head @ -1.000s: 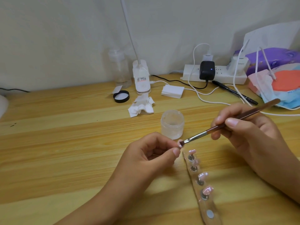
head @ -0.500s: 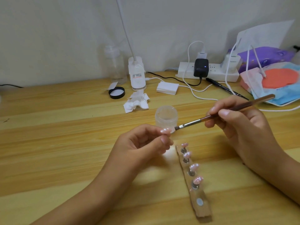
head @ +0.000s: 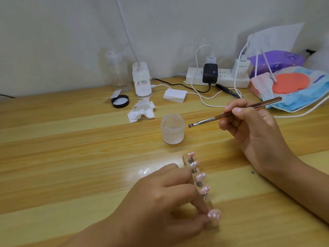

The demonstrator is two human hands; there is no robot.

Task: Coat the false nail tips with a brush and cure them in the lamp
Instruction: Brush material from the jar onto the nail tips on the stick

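A clear holder strip (head: pixel 194 172) lies on the wooden table with several pink false nail tips (head: pixel 200 176) standing on small studs. My left hand (head: pixel 165 202) pinches one pink nail tip (head: pixel 214 215) at the strip's near end; whether its stud touches the strip is hidden. My right hand (head: pixel 252 129) grips a thin brown brush (head: pixel 231 113), held in the air with its bristles pointing left, just right of an open frosted jar (head: pixel 172 129). A white gooseneck lamp (head: pixel 141 81) stands at the back, and a bright light patch falls on the table left of the strip.
Behind the jar lie a crumpled tissue (head: pixel 142 111), a black lid (head: pixel 120 101), a stack of white pads (head: pixel 175 95) and a clear bottle (head: pixel 117 68). A power strip (head: pixel 194 76) with chargers and white cables, a black pen (head: pixel 227 90) and a face mask (head: pixel 302 97) crowd the back right.
My left hand has carried the nail tip from the brush down to the strip's near end. The brush has moved away to the right of the jar.
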